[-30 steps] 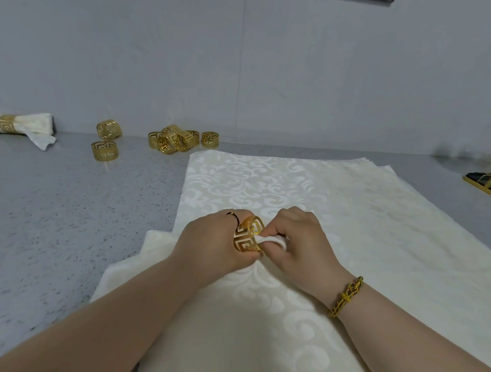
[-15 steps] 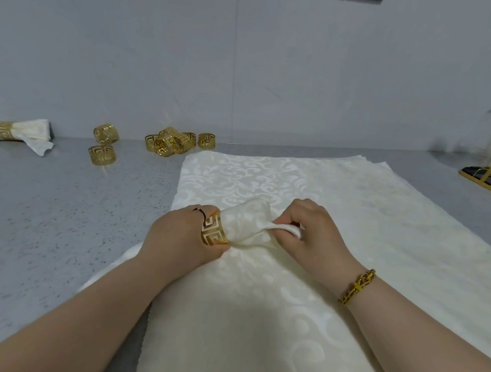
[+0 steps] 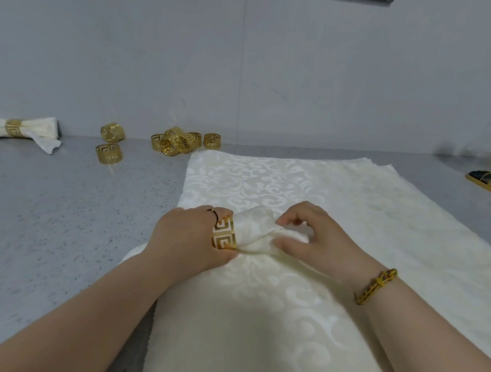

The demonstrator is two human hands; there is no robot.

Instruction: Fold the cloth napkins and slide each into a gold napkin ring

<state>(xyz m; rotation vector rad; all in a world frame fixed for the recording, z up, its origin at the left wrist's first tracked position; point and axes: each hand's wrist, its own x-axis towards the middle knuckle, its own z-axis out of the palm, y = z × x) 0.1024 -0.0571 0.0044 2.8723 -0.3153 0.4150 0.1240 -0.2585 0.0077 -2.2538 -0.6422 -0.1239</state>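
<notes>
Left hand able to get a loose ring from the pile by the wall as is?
Probably not yet: the left hand grips the ring on the napkin that the right hand pinches. Only counter lies between it and the loose rings, so likely yes once freed.

A gold napkin ring point(image 3: 224, 233) with Greek-key cutouts circles a cream damask napkin point(image 3: 256, 228); the countertop point(image 3: 51, 205) is speckled grey.
</notes>
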